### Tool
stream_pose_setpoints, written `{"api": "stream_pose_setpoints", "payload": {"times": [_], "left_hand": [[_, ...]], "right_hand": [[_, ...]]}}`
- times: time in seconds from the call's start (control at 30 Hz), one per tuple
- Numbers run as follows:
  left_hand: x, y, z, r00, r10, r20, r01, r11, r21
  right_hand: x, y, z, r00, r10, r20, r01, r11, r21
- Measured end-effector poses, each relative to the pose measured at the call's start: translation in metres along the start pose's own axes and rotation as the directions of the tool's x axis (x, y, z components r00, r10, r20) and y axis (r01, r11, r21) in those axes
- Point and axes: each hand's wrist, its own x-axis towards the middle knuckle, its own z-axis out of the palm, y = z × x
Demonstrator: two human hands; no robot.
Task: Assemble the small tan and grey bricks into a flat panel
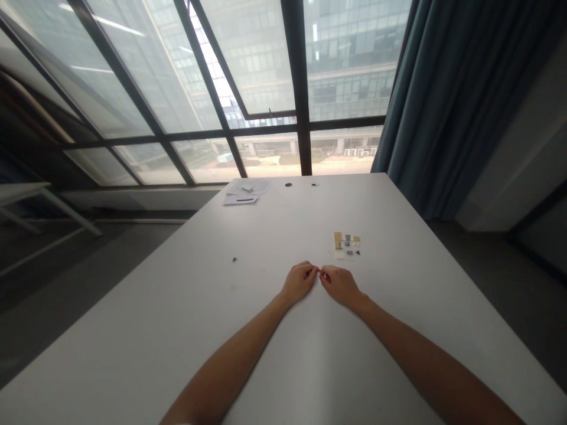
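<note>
The left hand (300, 283) and right hand (339, 284) are pinched close together, but whether either grip holds something I cannot tell, so steady, gentle movement seems best, without brushing the small flat pieces (348, 244) beyond the right hand, nearer the surface's (274, 230) right edge.

A white table (283, 230), papers (236, 192), curtain (425, 118) and wide windows (261, 65) facing a building (349, 88) suggest an office.
</note>
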Motion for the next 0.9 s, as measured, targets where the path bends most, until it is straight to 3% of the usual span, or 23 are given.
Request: {"api": "stream_pose_setpoints", "payload": {"times": [0.17, 0.3, 0.43, 0.6, 0.77, 0.9], "left_hand": [[0.0, -0.002, -0.001, 0.997, -0.024, -0.076, 0.021, 0.999, -0.044], [0.007, -0.005, -0.019, 0.982, -0.087, -0.166, 0.077, 0.995, -0.068], [0.019, -0.016, -0.058, 0.958, -0.157, -0.238, 0.152, 0.988, -0.038], [0.023, -0.046, -0.126, 0.902, -0.267, -0.338, 0.314, 0.945, 0.09], [0.002, -0.088, -0.181, 0.818, -0.425, -0.388, 0.538, 0.805, 0.251], [-0.018, -0.117, -0.2, 0.733, -0.557, -0.39, 0.675, 0.666, 0.316]], "right_hand": [[-0.001, 0.0, -0.001, 1.0, 0.008, 0.008, -0.008, 1.0, 0.01], [-0.001, 0.0, 0.0, 1.0, 0.013, 0.005, -0.013, 1.0, 0.02], [-0.001, 0.002, 0.002, 1.0, 0.001, 0.0, -0.001, 1.0, 0.023], [-0.002, 0.007, 0.008, 1.0, -0.015, -0.011, 0.015, 0.999, 0.031], [-0.003, 0.01, 0.01, 1.0, -0.022, -0.017, 0.022, 0.999, 0.036], [-0.003, 0.011, 0.01, 0.999, -0.031, -0.023, 0.032, 0.999, 0.042]]}}
